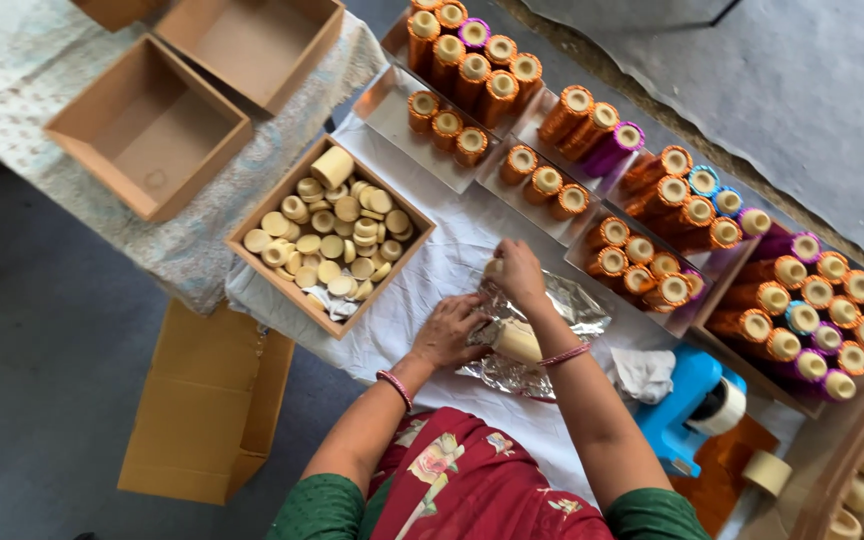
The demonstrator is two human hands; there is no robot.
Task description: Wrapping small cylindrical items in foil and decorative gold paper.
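1. Crinkled silver foil sheet (542, 335) lies on white-clothed desk (422, 290), centre frame.
2. Cream cylinder (518, 341), smooth, lies on the foil; left hand (449, 330) fingers closed on it, right hand (519, 272) fingers pinch a second cream piece at 12 o'clock.
3. Wooden box (330, 236) of cream discs at 10 o'clock, blue tape dispenser (690, 400) at 4 o'clock; little free cloth around the foil.

We see the left hand (449, 330) pressing a crinkled silver foil sheet (572, 305) around a cream cylinder (517, 341), the right hand (520, 272) gripping its far end. A brown cardboard box of cream discs (330, 235) lies beside; orange and purple wrapped rolls (652, 215) fill steel trays (392, 115).
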